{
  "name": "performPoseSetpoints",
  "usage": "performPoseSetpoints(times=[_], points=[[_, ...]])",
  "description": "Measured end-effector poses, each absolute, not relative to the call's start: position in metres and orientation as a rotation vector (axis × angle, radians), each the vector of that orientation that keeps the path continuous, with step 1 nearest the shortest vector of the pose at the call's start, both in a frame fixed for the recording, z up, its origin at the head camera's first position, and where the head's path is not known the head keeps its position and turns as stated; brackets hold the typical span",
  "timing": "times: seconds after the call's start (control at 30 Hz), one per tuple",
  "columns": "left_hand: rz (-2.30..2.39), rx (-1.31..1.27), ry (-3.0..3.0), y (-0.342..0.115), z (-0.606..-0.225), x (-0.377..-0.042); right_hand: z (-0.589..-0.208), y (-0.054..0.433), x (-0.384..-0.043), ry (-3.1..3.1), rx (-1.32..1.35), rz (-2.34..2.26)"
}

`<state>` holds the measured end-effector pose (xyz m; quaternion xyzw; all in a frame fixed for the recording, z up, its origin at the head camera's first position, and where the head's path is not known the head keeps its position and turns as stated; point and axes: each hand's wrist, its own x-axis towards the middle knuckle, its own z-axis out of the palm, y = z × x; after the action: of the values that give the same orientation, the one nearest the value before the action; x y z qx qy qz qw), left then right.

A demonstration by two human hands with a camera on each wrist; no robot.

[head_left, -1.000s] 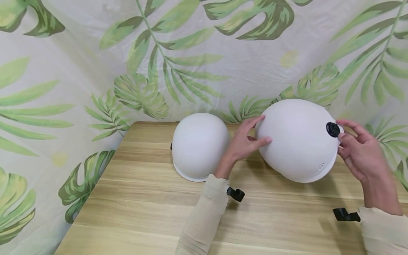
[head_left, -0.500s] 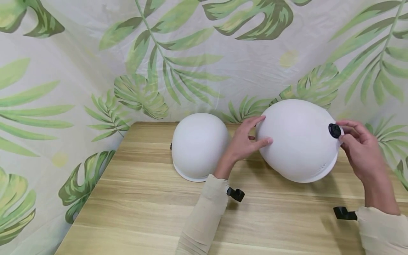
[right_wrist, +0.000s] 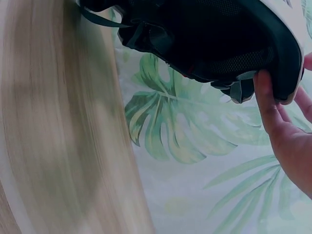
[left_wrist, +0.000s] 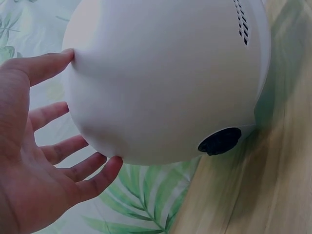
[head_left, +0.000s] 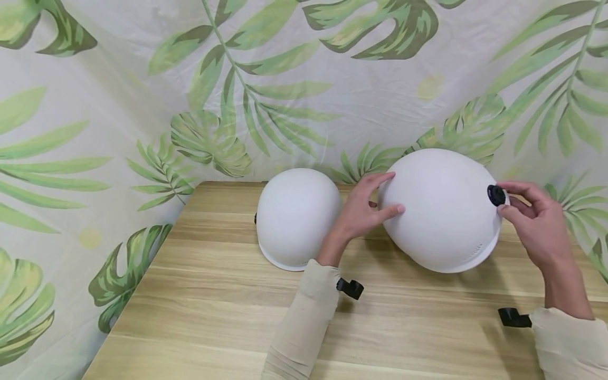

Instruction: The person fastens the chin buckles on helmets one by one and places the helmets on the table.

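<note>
A white helmet [head_left: 437,211] is tilted between both hands at the right of the head view, with a black round piece [head_left: 496,195] on its right side. My left hand [head_left: 363,208] holds the rounded crown, thumb and fingers spread around it; the left wrist view shows those fingertips touching the shell. At the rim beside the black piece, my right hand [head_left: 546,227] pinches the edge. Dark padding [right_wrist: 209,29] and straps [right_wrist: 102,19] show inside the helmet in the right wrist view, where the right thumb lies against the inner side of the rim.
A second white helmet [head_left: 296,216] sits crown up on the wooden table [head_left: 204,301], just left of my left hand. Leaf-patterned cloth [head_left: 266,105] hangs behind and left of the table. A black bracket [head_left: 350,288] sticks out from each sleeve.
The right thumb has shifted slightly left along the rim beside the black piece. The helmet's right side has moved a little left in the last half second. The left hand stays nearly still.
</note>
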<state>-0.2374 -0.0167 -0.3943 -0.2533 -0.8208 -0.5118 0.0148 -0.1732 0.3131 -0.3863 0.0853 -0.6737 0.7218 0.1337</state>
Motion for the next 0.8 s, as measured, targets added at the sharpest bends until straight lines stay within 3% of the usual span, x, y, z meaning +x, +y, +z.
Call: performPoseSetpoints(times=[0.8], points=[[-1.552, -0.717, -2.688, -0.009, -0.402, -0.237, -0.399, 0.320, -0.183, -2.222, 0.216, 1.946]])
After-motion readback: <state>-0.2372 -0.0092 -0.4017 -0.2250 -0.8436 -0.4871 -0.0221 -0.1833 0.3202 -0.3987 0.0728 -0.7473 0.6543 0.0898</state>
